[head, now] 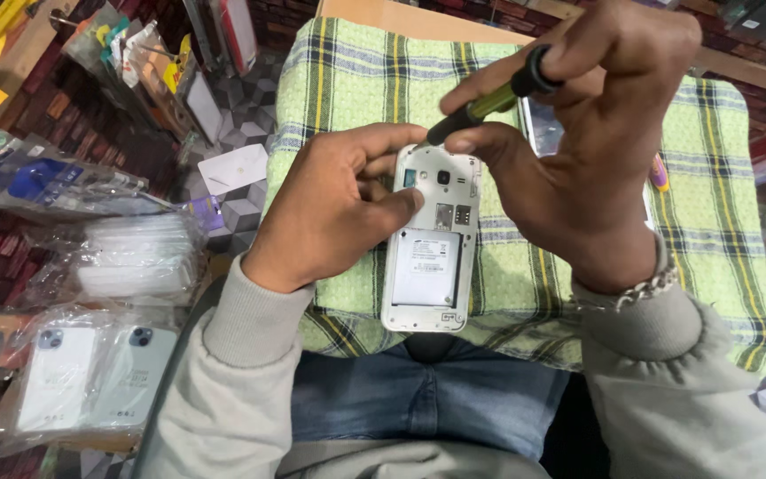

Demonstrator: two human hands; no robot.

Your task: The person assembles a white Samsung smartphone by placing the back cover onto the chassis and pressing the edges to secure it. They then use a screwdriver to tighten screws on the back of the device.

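1. Head view, the thing in hand: a white phone [427, 244] with its back cover off is seen lying face down on a green checked cloth [711, 204], which is spread over a board across the person's lap. The battery, the card slots and the camera lens are exposed.

2. Head view, left hand: the left hand [334, 213] is laid against the phone's left edge, near its upper end. The fingers are curled partway, and the thumb is pressed onto the open back beside the card slots. The phone is steadied by this hand rather than lifted.

3. Head view, right hand: the right hand [578, 133] is closed around a screwdriver [489, 102] with a yellow-green shaft and a black cap. The tool is pinched between thumb and fingers and is angled down to the left, its tip meeting the phone's top edge near the camera. A metal bracelet [644, 288] is worn at the wrist.

4. Head view, surroundings: clear phone cases in plastic bags [90, 372] are seen low on the left, with a stack of wrapped packets [135, 257] above them. A white card [232, 168] lies just beside the cloth's left edge. Grey sleeves and blue jeans are visible below.
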